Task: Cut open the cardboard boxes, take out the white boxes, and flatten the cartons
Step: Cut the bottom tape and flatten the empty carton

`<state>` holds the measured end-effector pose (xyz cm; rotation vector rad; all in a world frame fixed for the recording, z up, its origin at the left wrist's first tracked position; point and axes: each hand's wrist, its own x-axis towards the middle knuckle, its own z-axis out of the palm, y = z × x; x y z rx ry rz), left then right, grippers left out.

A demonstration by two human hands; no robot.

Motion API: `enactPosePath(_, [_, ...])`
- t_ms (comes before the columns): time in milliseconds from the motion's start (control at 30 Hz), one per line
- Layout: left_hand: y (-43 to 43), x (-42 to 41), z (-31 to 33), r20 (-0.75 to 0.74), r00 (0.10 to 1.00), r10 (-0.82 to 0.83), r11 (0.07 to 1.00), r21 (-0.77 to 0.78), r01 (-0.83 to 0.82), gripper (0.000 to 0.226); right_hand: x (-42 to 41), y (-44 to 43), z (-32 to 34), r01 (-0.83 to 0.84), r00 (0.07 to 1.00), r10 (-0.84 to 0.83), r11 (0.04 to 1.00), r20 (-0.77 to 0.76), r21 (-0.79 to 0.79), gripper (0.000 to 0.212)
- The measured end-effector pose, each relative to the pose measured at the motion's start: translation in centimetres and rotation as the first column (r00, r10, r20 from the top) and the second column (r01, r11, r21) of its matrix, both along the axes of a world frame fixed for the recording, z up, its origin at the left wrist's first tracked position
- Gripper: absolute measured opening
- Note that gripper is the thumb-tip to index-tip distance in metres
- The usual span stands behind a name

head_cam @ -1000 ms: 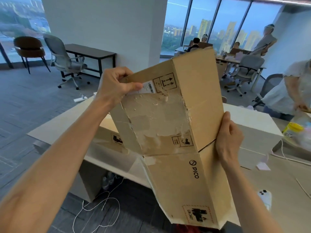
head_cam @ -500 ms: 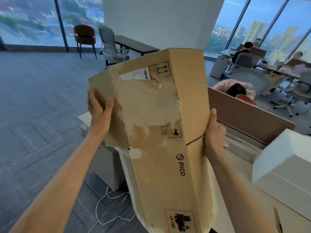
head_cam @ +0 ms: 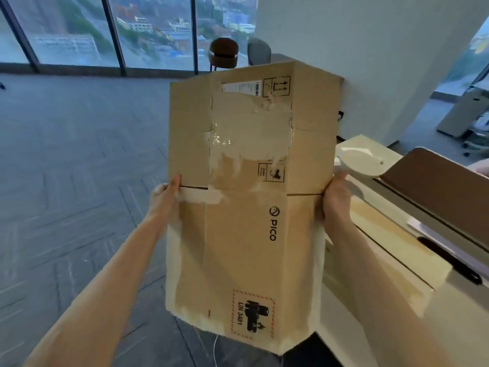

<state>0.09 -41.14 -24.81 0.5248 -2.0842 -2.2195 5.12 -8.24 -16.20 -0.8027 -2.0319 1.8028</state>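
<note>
Grey carpeted office floor [head_cam: 79,181], flattened carton [head_cam: 246,197] between left hand [head_cam: 164,202], right hand [head_cam: 336,202]

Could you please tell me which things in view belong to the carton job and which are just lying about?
Job in hand:
- cardboard carton, flattened
- left hand and right hand, gripping its side edges

Lying about:
- brown chair by the window
- grey chair
- white round object on the table

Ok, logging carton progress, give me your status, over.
Left hand and right hand grip opposite edges of the carton. Carton nearly flat, held upright in the air. Desk to the right; nothing blocking.
</note>
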Motion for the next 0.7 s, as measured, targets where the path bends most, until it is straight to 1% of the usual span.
enactPosePath(100, [-4.2,-4.0,-0.1,0.005,0.991,0.135,0.989,-0.054,-0.135,0.044,-4.9,-3.6,0.3,-0.104,0.994,0.105,0.992,-0.009,0.077,0.077])
enactPosePath(167, [-7.0,-6.3,-0.6,0.028,0.979,0.203,0.977,-0.069,-0.200,0.050,-8.9,-5.4,-0.6,-0.190,0.981,0.194,0.977,-0.028,0.101,0.077])
enactPosePath(200, [-8.6,-7.4,-0.8,0.040,0.971,0.235,0.970,-0.070,-0.232,0.054,-11.1,-6.5,-1.1,-0.223,0.973,0.229,0.969,-0.042,0.104,0.073])
enactPosePath(233, [-10.1,-8.7,-1.3,0.058,0.960,0.273,0.961,-0.074,-0.268,0.057,-13.4,-7.3,-1.9,-0.238,0.969,0.244,0.965,-0.044,0.110,0.064])
enactPosePath(300, [-12.7,-11.3,-1.2,0.099,0.939,0.330,0.944,-0.068,-0.324,0.055,-18.2,-9.5,-3.4,-0.237,0.969,0.243,0.967,-0.053,0.097,0.047])
enactPosePath(367, [-14.6,-14.3,-1.0,0.100,0.923,0.371,0.928,-0.081,-0.364,0.050,-22.2,-11.9,-4.3,-0.245,0.965,0.252,0.965,-0.070,0.095,0.041])
enactPosePath(433, [-16.7,-18.6,-1.1,0.098,0.901,0.422,0.904,-0.120,-0.410,0.049,-27.3,-14.5,-5.7,-0.262,0.961,0.269,0.960,-0.070,0.097,0.042])
enactPosePath(567, [-20.6,-28.0,-1.5,0.091,0.874,0.476,0.867,-0.217,-0.449,0.049,-38.1,-18.5,-9.2,-0.295,0.953,0.297,0.955,-0.060,0.026,0.047])
enactPosePath(633, [-21.9,-33.2,-1.2,0.093,0.880,0.466,0.868,-0.242,-0.434,0.051,-43.0,-19.8,-10.0,-0.333,0.943,0.331,0.941,-0.043,-0.053,0.048])
enactPosePath(700, [-22.8,-38.1,-1.1,0.102,0.893,0.437,0.879,-0.256,-0.401,0.055,-46.8,-20.6,-10.2,-0.406,0.913,0.408,0.904,-0.014,-0.133,0.048])
